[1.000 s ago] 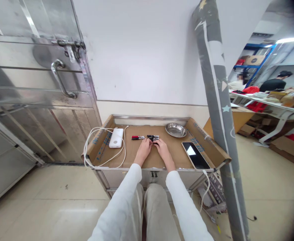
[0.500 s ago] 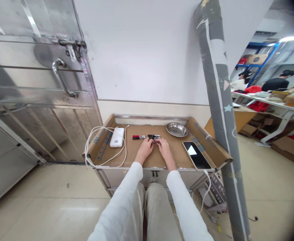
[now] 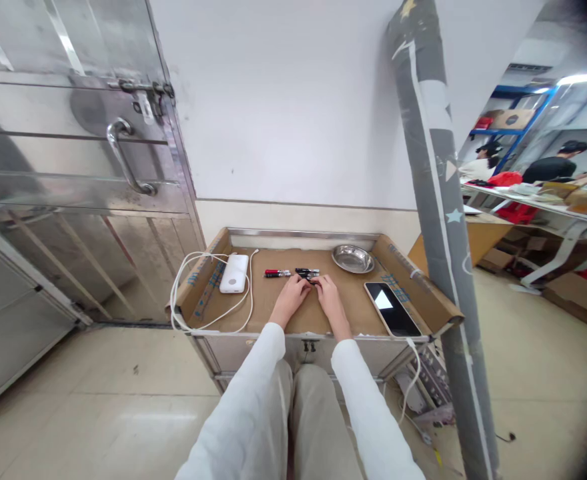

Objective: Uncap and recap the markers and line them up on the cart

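Note:
My left hand and my right hand rest together on the cardboard-lined metal table, fingertips meeting on a small dark object I cannot make out. Both hands are pinched closed around it. Just beyond the fingers lie a black pen-like item and a red-and-black one, side by side. My white sleeves reach in from below.
A white power bank with a looped white cable lies at the left. A steel dish sits at the back right, a phone at the right. A metal door stands left, a grey roll right. People work far right.
My hands have drawn slightly closer together over the small object; the view shifted a little. Nothing else on the table has moved.

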The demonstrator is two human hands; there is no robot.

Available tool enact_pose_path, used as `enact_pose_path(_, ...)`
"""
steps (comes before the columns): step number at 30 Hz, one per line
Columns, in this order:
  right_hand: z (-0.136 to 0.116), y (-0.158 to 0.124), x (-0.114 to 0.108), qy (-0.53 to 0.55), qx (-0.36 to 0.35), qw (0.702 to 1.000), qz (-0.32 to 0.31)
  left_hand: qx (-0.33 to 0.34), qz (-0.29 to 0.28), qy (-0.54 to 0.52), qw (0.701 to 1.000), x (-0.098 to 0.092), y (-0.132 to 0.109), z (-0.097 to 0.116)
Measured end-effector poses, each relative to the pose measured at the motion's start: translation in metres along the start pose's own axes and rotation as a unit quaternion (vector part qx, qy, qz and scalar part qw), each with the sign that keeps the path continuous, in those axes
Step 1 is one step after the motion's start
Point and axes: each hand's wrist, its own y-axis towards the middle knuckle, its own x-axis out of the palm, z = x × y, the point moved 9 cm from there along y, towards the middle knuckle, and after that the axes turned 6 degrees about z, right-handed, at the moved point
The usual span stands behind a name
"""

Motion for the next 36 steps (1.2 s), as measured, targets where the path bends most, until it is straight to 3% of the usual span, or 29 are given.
enact_pose_path(4,-0.004,-0.001,-0.003,-0.031,-0.001,0.999,0.008,-0.061,0.022,0.037,0.997,-0.004,0.0,-0.011)
enact_pose_path(11,-0.005,-0.001,-0.006,-0.131,-0.005,0.991,0.015,-0.11,0.028,0.131,0.985,-0.009,0.002,-0.016)
enact_pose_path(24,-0.01,-0.002,-0.006,-0.227,0.001,0.974,-0.01,-0.074,0.008,0.231,0.97,-0.009,-0.005,-0.008)
enact_pose_path(27,-0.009,-0.002,-0.005,-0.224,0.001,0.974,-0.014,-0.084,0.034,0.249,0.964,-0.016,-0.007,-0.007)
enact_pose_path(31,-0.012,-0.002,-0.009,-0.214,-0.001,0.977,-0.007,-0.146,0.104,0.299,0.937,-0.034,-0.013,-0.013)
enact_pose_path(36,-0.025,-0.002,-0.007,-0.127,-0.038,0.991,-0.026,-0.204,0.149,0.324,0.912,-0.043,-0.021,-0.02)
